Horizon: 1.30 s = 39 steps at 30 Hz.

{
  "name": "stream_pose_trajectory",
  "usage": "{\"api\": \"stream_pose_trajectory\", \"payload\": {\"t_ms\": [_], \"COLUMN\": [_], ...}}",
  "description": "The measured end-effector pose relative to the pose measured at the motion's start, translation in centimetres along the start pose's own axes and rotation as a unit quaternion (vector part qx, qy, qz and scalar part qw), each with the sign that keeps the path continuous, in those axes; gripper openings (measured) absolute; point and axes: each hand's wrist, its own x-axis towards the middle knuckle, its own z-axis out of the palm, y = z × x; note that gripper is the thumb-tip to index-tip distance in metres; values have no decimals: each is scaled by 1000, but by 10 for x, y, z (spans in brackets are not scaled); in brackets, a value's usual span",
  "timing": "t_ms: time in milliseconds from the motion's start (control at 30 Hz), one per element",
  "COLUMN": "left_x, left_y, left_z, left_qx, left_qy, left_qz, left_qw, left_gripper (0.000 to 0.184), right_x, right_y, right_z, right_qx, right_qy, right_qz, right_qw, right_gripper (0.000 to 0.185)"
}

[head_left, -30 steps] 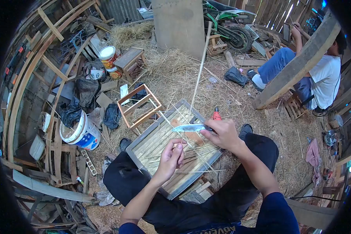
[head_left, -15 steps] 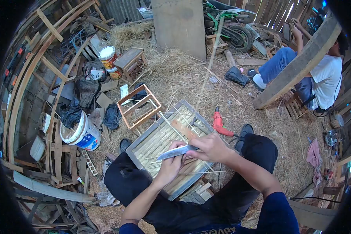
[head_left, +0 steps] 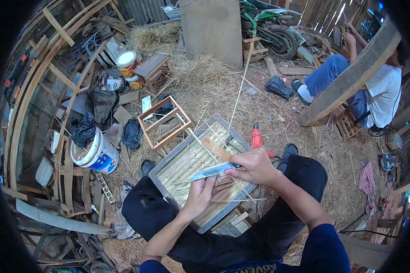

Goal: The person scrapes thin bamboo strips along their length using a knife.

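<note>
My right hand (head_left: 256, 167) grips a knife by its handle. The knife's blade (head_left: 210, 171) points left, lying across just above the fingers of my left hand (head_left: 199, 195). That left hand is closed in a pinch on a thin bamboo strip; the pinched part is mostly hidden by the blade and fingers. A long pale strip (head_left: 240, 88) runs forward from the work area over the straw. Below both hands lies a framed slatted board (head_left: 171, 169) between my knees, with thin strips, a flat brown wooden piece (head_left: 216, 149) and a dark hammer-like tool (head_left: 234, 142) on it.
A red drill (head_left: 256, 136) lies right of the board. Beyond it to the left stands a small wooden frame (head_left: 156, 144), with a white bucket (head_left: 105, 154) farther left. Another person (head_left: 380, 98) sits behind a slanted post (head_left: 351, 75). A motorbike (head_left: 278, 38) stands at the back.
The knife blade has shifted slightly right and up, with my right hand moving the same way. The far end of the long strip has swung left and lower. My left hand stays nearly in place.
</note>
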Motion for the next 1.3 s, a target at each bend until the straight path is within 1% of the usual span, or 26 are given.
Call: {"api": "stream_pose_trajectory", "payload": {"t_ms": [67, 133, 167, 233, 267, 367, 533, 633, 667, 767, 800, 833, 900, 933, 1033, 1133, 1233, 1300], "left_x": [-4, -9, -11, -13, -11, -10, -11, -8, -6, -3, -1, -1, 0, 0, 1, 0, 2, 0], "left_y": [4, 6, 4, -2, -3, -3, -7, -11, -11, -8, -6, -6, -11, -13, -15, -10, -14, -12], "left_z": [1, 5, 6, 8, 7, -1, -4, -9, -9, -7, -5, -3, -2, -1, 1, 0, -2, -2], "left_qx": [19, 44, 23, -19, -21, -17, 6, -39, -31, -18, -22, -26, -22, -20, 52, 90, 133, 126], "left_qy": [-1, -1, -10, -32, -26, 0, 17, 18, 21, 28, 29, 30, 34, 36, 55, 57, 75, 87], "left_qz": [0, 19, 6, -20, -19, -12, -11, -20, -17, -17, -23, -30, -15, -7, 8, 30, 72, 50], "left_qw": [1000, 999, 1000, 999, 999, 1000, 1000, 999, 999, 999, 999, 999, 999, 999, 997, 994, 986, 987], "left_gripper": [19, 20, 20, 20, 19, 19, 20, 19, 19, 18, 18, 17, 14, 14, 14, 15, 16, 17], "right_x": [-2, -1, 0, -3, -4, -12, -17, -14, -13, -9, -8, -10, -13, -13, -9, -6, -4, -4], "right_y": [4, 14, 21, 34, 38, 39, 35, 30, 28, 18, 15, 11, 1, -4, -14, -13, -10, -10], "right_z": [-4, -11, -16, -33, -38, -27, -24, -22, -22, -11, -1, 5, 15, 20, 30, 23, 17, 15], "right_qx": [-5, -23, -34, -86, -113, -85, -72, -57, -52, -42, -23, -19, -11, 0, 31, 31, 10, 9], "right_qy": [9, 50, 71, 82, 86, 121, 112, 95, 88, 44, 64, 32, -34, -29, -13, -33, -50, -38], "right_qz": [16, 120, 173, 179, 178, 162, 151, 134, 128, 62, 16, 10, -3, -11, -38, 2, 16, 17], "right_qw": [1000, 991, 982, 977, 974, 976, 980, 985, 986, 996, 998, 999, 999, 1000, 999, 999, 999, 999], "right_gripper": [30, 29, 29, 28, 27, 25, 23, 23, 23, 25, 28, 27, 26, 27, 30, 30, 31, 31]}}
